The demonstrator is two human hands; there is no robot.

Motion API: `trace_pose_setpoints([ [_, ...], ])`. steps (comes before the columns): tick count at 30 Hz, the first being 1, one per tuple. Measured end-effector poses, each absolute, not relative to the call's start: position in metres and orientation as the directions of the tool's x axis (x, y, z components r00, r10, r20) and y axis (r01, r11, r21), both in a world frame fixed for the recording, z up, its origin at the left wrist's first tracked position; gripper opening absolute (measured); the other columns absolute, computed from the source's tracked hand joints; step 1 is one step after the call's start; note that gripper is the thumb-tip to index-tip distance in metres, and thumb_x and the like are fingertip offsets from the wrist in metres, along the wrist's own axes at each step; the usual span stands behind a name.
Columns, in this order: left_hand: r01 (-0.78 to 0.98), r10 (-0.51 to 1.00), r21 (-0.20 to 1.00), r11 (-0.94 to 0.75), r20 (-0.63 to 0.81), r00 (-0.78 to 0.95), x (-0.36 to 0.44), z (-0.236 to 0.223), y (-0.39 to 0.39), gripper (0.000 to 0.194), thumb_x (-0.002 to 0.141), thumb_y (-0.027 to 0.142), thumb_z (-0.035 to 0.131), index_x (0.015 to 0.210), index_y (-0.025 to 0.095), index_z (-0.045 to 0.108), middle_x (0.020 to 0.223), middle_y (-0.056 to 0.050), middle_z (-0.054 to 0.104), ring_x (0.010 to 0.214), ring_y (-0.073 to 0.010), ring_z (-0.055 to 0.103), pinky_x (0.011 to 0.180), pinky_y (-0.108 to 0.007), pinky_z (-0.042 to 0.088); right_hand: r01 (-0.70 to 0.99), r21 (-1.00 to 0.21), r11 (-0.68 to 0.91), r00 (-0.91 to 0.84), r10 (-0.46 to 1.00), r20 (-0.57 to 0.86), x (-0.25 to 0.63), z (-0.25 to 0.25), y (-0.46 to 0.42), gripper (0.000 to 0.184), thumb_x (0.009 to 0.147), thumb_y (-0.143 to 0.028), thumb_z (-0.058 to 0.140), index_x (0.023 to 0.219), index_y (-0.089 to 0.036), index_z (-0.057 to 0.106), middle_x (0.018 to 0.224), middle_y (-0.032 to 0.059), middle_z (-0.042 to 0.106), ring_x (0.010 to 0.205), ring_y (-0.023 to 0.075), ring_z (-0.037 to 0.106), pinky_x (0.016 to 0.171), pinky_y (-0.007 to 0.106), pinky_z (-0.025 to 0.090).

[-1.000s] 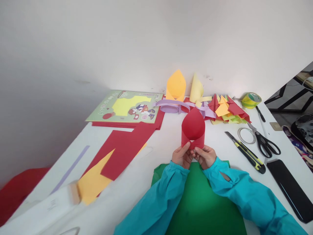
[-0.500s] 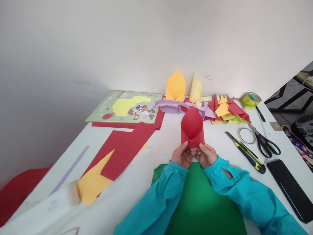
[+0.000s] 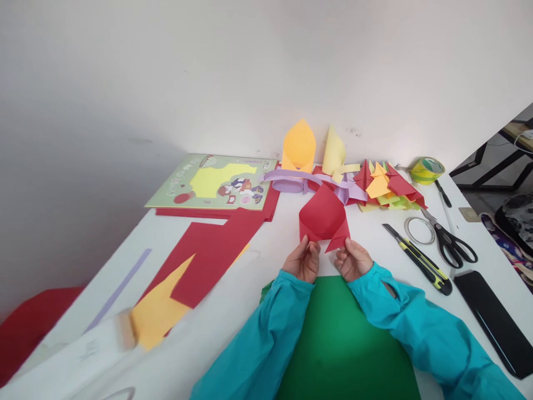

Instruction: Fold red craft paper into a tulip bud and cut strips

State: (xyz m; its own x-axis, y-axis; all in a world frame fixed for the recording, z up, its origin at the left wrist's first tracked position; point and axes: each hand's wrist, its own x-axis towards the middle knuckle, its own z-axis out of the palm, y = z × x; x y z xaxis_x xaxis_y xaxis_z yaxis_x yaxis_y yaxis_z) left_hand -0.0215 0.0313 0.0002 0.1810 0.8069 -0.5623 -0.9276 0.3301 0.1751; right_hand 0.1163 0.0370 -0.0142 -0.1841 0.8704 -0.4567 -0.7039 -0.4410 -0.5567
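Note:
A red sheet of paper (image 3: 322,211), bent round into an upright curl with a pointed top, is held between my two hands. My left hand (image 3: 303,260) pinches its left end, thumb on the near side. The right end, which has a folded edge, is pinched in my right hand (image 3: 352,259). A gap shows between the two ends at the front. Below my hands lies a large green sheet (image 3: 350,344) on the white table (image 3: 266,250).
On the right lie a utility knife (image 3: 416,258), a tape roll (image 3: 419,230), scissors (image 3: 452,241) and a black case (image 3: 495,322). Behind stand an orange paper curl (image 3: 300,147) and folded paper pieces (image 3: 387,186). Left are a booklet (image 3: 179,186), red paper (image 3: 220,255) and orange paper (image 3: 160,305).
The two ends of the red paper, overlapped before, have come apart. My left hand has moved left and my right hand slightly right, and the curl is wider.

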Motion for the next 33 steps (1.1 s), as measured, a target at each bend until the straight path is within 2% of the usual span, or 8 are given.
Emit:
trace_pose_setpoints([
  [3, -0.914, 0.812, 0.225, 0.338, -0.561, 0.162, -0.015, -0.003, 0.03, 0.013, 0.082, 0.016, 0.058, 0.072, 0.011, 0.064, 0.062, -0.001, 0.065, 0.049, -0.0053, 0.057, 0.036, -0.011, 0.043, -0.654, -0.642, -0.4, -0.131, 0.896, -0.424, 0.114, -0.017, 0.033, 0.03, 0.052, -0.032, 0.084, 0.053, -0.016, 0.059, 0.045, -0.0049, 0.056, 0.042, 0.0059, 0.05, 0.039, 0.017, 0.044],
  [5, -0.903, 0.823, 0.279, 0.327, -0.553, 0.127, -0.01, -0.006, 0.028, 0.008, 0.072, 0.018, 0.069, 0.071, 0.011, 0.064, 0.062, -0.001, 0.066, 0.045, -0.0078, 0.055, 0.03, -0.015, 0.036, -0.641, -0.661, -0.39, -0.118, 0.901, -0.418, 0.113, -0.017, 0.031, 0.028, 0.053, -0.03, 0.084, 0.053, -0.015, 0.06, 0.043, -0.0039, 0.057, 0.041, 0.0067, 0.052, 0.04, 0.017, 0.046],
  [9, -0.887, 0.846, 0.402, 0.228, -0.532, -0.024, -0.001, -0.009, 0.025, 0.027, 0.052, 0.018, 0.082, 0.052, 0.013, 0.056, 0.05, 0.003, 0.06, 0.043, -0.0081, 0.053, 0.033, -0.018, 0.033, -0.628, -0.684, -0.372, -0.092, 0.908, -0.409, 0.112, -0.015, 0.028, 0.025, 0.053, -0.028, 0.083, 0.057, -0.014, 0.063, 0.052, 0.0001, 0.065, 0.045, 0.0091, 0.058, 0.042, 0.018, 0.05],
  [12, -0.87, 0.846, 0.457, 0.186, -0.525, -0.094, 0.003, -0.01, 0.024, 0.032, 0.046, 0.022, 0.085, 0.049, 0.014, 0.054, 0.046, 0.003, 0.058, 0.043, -0.0079, 0.051, 0.034, -0.018, 0.033, -0.627, -0.686, -0.369, -0.084, 0.908, -0.411, 0.111, -0.014, 0.026, 0.025, 0.052, -0.026, 0.084, 0.058, -0.013, 0.064, 0.057, 0.0024, 0.068, 0.046, 0.0105, 0.061, 0.044, 0.019, 0.052],
  [21, -0.836, 0.856, 0.51, 0.201, -0.507, -0.103, 0.005, -0.009, 0.022, 0.028, 0.048, 0.019, 0.081, 0.047, 0.013, 0.053, 0.043, 0.0, 0.058, 0.045, -0.0105, 0.055, 0.041, -0.022, 0.039, -0.648, -0.667, -0.368, -0.082, 0.904, -0.419, 0.112, -0.015, 0.029, 0.027, 0.049, -0.028, 0.085, 0.06, -0.014, 0.065, 0.059, 0.003, 0.07, 0.05, 0.0124, 0.065, 0.049, 0.019, 0.056],
  [24, -0.845, 0.853, 0.49, 0.215, -0.516, -0.083, 0.004, -0.007, 0.022, 0.024, 0.049, 0.022, 0.079, 0.054, 0.013, 0.058, 0.046, 0.001, 0.059, 0.046, -0.0106, 0.055, 0.042, -0.022, 0.04, -0.647, -0.661, -0.379, -0.09, 0.899, -0.428, 0.114, -0.019, 0.032, 0.029, 0.047, -0.029, 0.086, 0.06, -0.013, 0.064, 0.059, 0.0035, 0.07, 0.049, 0.013, 0.065, 0.048, 0.019, 0.056],
  [28, -0.86, 0.838, 0.461, 0.221, -0.541, -0.074, 0.003, -0.006, 0.024, 0.03, 0.055, 0.035, 0.077, 0.069, 0.013, 0.062, 0.05, 0.002, 0.06, 0.044, -0.0103, 0.054, 0.04, -0.023, 0.041, -0.648, -0.656, -0.386, -0.098, 0.897, -0.431, 0.115, -0.023, 0.033, 0.028, 0.049, -0.028, 0.085, 0.061, -0.014, 0.064, 0.059, 0.0035, 0.07, 0.05, 0.0151, 0.066, 0.048, 0.023, 0.057],
  [33, -0.85, 0.831, 0.491, 0.194, -0.542, -0.123, 0.007, -0.006, 0.023, 0.029, 0.059, 0.035, 0.076, 0.071, 0.011, 0.062, 0.05, 0.001, 0.06, 0.043, -0.0096, 0.054, 0.04, -0.021, 0.042, -0.655, -0.648, -0.39, -0.106, 0.896, -0.432, 0.116, -0.023, 0.032, 0.027, 0.05, -0.028, 0.084, 0.063, -0.015, 0.064, 0.061, 0.0038, 0.07, 0.052, 0.0165, 0.066, 0.049, 0.026, 0.058],
])
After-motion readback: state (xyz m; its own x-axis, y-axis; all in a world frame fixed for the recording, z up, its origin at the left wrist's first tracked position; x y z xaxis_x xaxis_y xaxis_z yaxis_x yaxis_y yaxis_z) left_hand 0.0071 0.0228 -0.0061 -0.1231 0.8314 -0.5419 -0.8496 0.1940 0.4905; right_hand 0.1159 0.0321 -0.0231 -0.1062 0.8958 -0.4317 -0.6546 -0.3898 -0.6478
